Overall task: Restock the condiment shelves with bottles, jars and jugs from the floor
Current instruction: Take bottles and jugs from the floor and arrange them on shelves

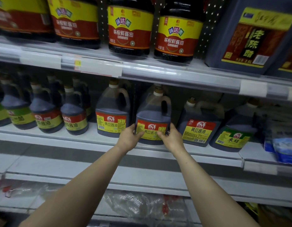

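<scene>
Two hands, left hand [129, 138] and right hand [170, 137], clasp the jug [153, 118] by its base (label outward), squaring it on the shelf [86, 138].

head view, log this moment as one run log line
phase: shelving | item: soy sauce jug | left hand: grips its left side | right hand: grips its right side | place: front of middle shelf

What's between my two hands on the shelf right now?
A dark soy sauce jug with a red and yellow label; the left hand and right hand grip its lower sides, as the head view shows.
</scene>
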